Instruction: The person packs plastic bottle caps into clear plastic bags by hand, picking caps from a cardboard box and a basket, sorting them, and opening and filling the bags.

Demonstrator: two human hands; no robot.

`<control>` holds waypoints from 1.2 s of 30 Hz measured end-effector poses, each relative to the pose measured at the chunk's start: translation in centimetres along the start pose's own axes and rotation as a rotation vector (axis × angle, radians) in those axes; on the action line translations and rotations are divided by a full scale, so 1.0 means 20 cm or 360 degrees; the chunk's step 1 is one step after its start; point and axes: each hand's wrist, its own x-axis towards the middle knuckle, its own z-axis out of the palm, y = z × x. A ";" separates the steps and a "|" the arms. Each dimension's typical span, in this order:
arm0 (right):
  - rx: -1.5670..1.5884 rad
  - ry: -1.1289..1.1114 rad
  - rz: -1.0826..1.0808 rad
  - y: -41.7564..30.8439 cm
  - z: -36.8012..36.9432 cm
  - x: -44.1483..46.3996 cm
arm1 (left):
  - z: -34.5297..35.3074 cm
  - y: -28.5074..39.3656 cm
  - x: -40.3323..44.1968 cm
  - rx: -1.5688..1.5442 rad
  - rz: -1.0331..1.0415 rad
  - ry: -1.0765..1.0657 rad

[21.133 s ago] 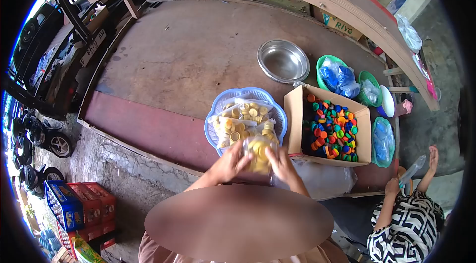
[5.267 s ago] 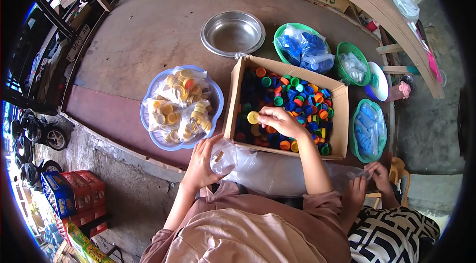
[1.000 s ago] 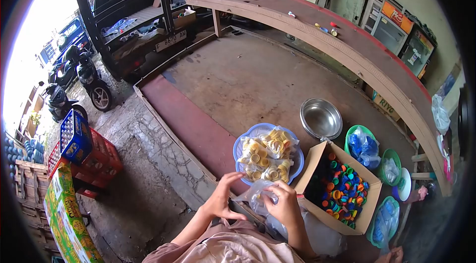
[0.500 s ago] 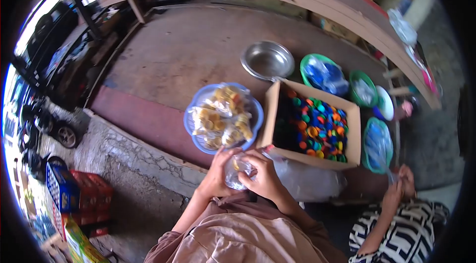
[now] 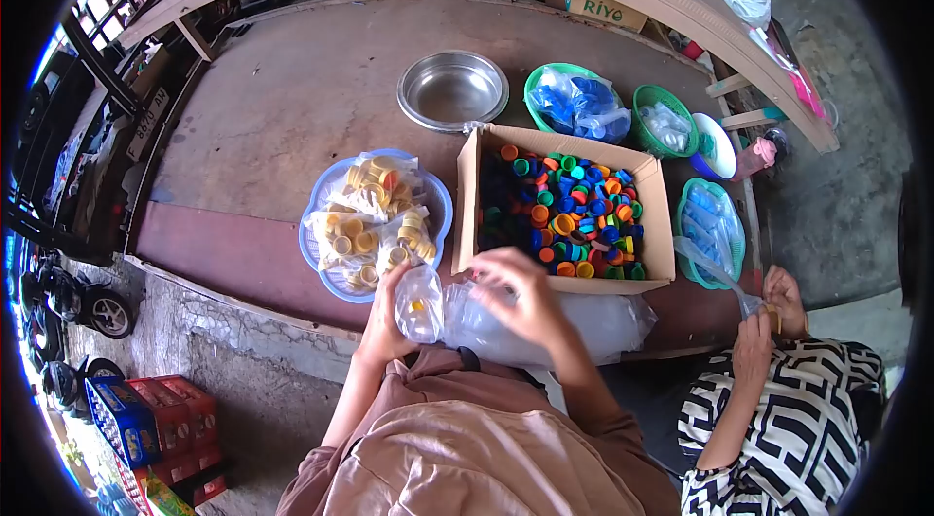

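My left hand (image 5: 384, 321) grips a small clear plastic bag (image 5: 422, 314) with a yellow cap inside, low in front of my lap. Apart from it, my right hand (image 5: 530, 300) hovers with fingers spread and blurred, near the front edge of an open cardboard box (image 5: 661, 224). Loose colourful bottle caps (image 5: 584, 210) fill that box. Beneath my right hand lies a large clear plastic bag (image 5: 593, 326). Just beyond my left hand, a blue plastic basket (image 5: 313, 251) holds several clear bags of yellowish caps (image 5: 375, 190).
A steel bowl (image 5: 452, 93) stands behind the box. Green baskets (image 5: 650, 100) with plastic bags and another green basket (image 5: 736, 249) stand to the right. Beside me a person's hands (image 5: 764, 321) hold clear plastic. Crates (image 5: 175, 419) are at lower left.
My right hand has left the small bag and moved right towards the box, its fingers spreading. My left hand keeps the bag, slightly further left. The view has shifted.
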 end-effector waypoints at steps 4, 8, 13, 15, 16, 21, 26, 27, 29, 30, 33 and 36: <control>-0.0934 -0.0058 0.0345 0.34 -0.31 0.06 | 0.01 -0.01 0.03 0.0072 -0.0070 -0.0031; -0.1540 -0.0214 0.0261 0.65 -0.48 0.03 | 0.04 -0.06 0.01 -0.0087 -0.0184 -0.0033; -0.1696 -0.0233 0.0314 0.71 -0.54 0.05 | 0.04 -0.05 0.02 -0.0011 -0.0209 -0.0152; -0.1665 -0.0081 0.0311 0.72 -0.59 0.08 | 0.02 -0.02 0.03 0.0038 -0.0189 -0.0205; -0.1548 -0.0047 0.0363 0.72 -0.63 0.09 | 0.01 0.00 0.04 0.0030 -0.0189 -0.0221; -0.1177 0.0266 0.0425 0.79 -0.78 0.03 | 0.01 -0.01 0.04 -0.0092 -0.0250 -0.0234; -0.1901 0.0435 0.0578 0.70 -0.76 -0.01 | 0.02 -0.04 0.04 -0.0097 -0.0292 -0.0275; -0.1799 0.0416 0.0412 0.68 -0.73 0.02 | 0.02 -0.04 0.04 -0.0089 -0.0292 -0.0281; -0.1590 0.0380 0.0087 0.66 -0.66 0.07 | 0.02 -0.04 0.05 -0.0073 -0.0287 -0.0293; -0.1507 0.0232 0.0037 0.66 -0.62 0.10 | 0.03 -0.04 0.05 -0.0078 -0.0292 -0.0299; -0.1705 -0.0153 0.0295 0.71 -0.50 0.17 | 0.02 -0.03 0.06 -0.0078 -0.0279 -0.0309; -0.1992 -0.0171 0.0320 0.75 -0.47 0.21 | 0.00 -0.03 0.06 -0.0084 -0.0217 -0.0300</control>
